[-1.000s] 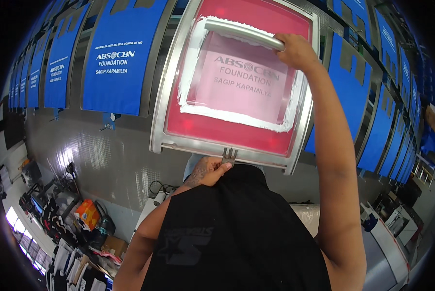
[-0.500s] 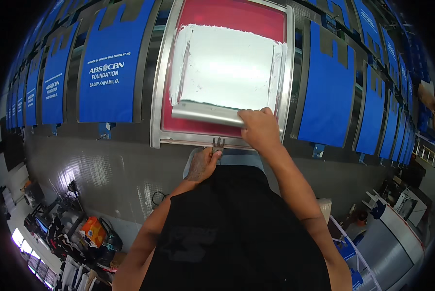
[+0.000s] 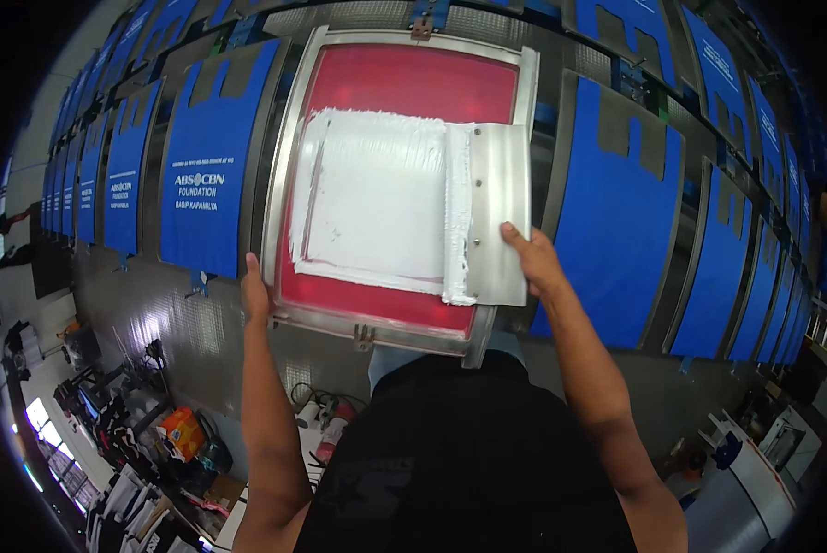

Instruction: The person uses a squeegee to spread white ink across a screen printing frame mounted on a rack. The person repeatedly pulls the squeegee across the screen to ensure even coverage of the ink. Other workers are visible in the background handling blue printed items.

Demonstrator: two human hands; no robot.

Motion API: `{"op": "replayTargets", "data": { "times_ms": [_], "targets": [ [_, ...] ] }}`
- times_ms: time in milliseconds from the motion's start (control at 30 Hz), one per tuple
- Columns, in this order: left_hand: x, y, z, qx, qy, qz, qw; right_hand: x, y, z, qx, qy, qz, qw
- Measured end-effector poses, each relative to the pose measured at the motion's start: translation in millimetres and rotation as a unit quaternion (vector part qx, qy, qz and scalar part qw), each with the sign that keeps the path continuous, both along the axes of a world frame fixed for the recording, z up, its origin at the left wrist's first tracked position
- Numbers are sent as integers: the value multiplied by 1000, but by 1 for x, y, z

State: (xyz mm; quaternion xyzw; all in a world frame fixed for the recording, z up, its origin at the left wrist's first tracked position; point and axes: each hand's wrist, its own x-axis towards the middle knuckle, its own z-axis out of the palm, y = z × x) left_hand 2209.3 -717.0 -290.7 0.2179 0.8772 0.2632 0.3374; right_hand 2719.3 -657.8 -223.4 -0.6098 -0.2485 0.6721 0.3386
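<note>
The mesh (image 3: 413, 81) is crimson, its frame (image 3: 282, 189) silver-grey, the ink (image 3: 377, 198) white, the squeegee (image 3: 500, 207) silvery; fabric panels (image 3: 612, 221) are blue, some white-lettered; the shirt (image 3: 469, 433) is black, its dim print (image 3: 351, 488) apparently grey.

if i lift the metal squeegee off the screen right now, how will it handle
The squeegee is probably stiff, its metal body looking straight. Thick white ink along its inner edge may make it cling, and could drip.

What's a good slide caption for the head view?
Right hand holding a metal squeegee against white ink on a red screen, left hand at the frame's edge.
</note>
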Motion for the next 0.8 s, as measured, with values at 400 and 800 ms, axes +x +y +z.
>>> {"op": "replayTargets", "data": {
  "times_ms": [400, 800],
  "targets": [
    [159, -56, 21, 206, 54, -168, 963, 118, -79, 24, 73, -46, -114, 990],
    [374, -57, 45, 128, 25, -275, 952, 314, -128, 41, 82, -118, -227, 963]
  ]
}}
